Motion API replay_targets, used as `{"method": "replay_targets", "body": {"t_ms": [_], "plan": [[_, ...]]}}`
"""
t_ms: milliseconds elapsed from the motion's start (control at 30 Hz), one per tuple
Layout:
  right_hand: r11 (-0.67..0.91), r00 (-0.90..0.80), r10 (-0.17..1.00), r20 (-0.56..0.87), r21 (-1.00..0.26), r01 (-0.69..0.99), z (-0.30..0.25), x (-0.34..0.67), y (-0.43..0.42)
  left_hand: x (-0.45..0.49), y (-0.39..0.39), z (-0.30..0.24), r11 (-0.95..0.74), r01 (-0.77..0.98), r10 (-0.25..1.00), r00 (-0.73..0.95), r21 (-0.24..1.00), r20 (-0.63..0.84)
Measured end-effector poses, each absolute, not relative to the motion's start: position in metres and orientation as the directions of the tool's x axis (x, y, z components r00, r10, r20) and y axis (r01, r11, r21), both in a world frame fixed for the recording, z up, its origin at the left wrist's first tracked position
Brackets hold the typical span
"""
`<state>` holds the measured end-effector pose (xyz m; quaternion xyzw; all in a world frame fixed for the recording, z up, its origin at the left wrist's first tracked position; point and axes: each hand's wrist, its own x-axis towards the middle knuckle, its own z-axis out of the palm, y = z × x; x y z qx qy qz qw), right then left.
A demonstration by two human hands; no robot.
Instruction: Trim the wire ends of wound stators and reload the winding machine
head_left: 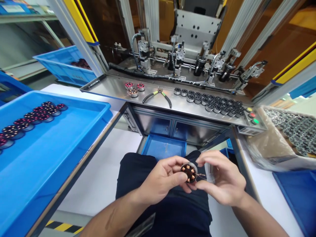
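Note:
Above my lap, my left hand [168, 176] grips a wound motor stator [189, 173] between thumb and fingers. Copper coils show on the stator's face, set in a dark core with a grey metal rim. Thin loose wire ends [201, 175] stick out from its right side. My right hand [222, 176] is curved around that side, thumb and fingertips spread apart. The thumb tip is close to the stator's lower edge; whether it touches I cannot tell.
Green-and-black cutting pliers [159, 95] lie on the metal bench [108, 86] between three wound stators [133, 92] and many unwound black cores [217, 102]. A blue tray [74, 131] with wound stators stands left. At right are push buttons [252, 115] and a lined box [266, 144] of cores.

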<state>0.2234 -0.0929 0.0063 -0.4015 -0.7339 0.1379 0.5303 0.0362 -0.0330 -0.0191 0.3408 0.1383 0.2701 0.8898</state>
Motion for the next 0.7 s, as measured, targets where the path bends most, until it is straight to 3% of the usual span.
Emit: {"method": "replay_targets", "body": {"t_ms": [167, 367, 567, 633, 700], "plan": [[0.67, -0.192, 0.69, 0.698, -0.515, 0.535, 0.02, 0.219, -0.089, 0.036, -0.033, -0.021, 0.612, -0.403, 0.581, 0.813, 0.68, -0.041], [0.609, -0.17, 0.714, 0.679, -0.483, 0.629, 0.029, 0.211, -0.096, 0.036, -0.035, -0.022, 0.551, -0.515, 0.665, 0.746, 0.657, 0.027], [0.59, -0.255, 0.767, 0.588, -0.493, 0.64, 0.04, 0.209, -0.098, 0.036, -0.033, -0.017, 0.508, -0.715, 0.756, 0.637, 0.48, 0.149], [0.626, -0.337, 0.757, 0.56, -0.472, 0.621, 0.038, 0.216, -0.099, 0.038, -0.031, -0.023, 0.581, -0.624, 0.693, 0.716, 0.523, 0.085], [0.652, -0.413, 0.745, 0.523, -0.441, 0.617, 0.031, 0.228, -0.1, 0.041, -0.029, -0.032, 0.664, -0.405, 0.524, 0.852, 0.629, -0.004]]}}
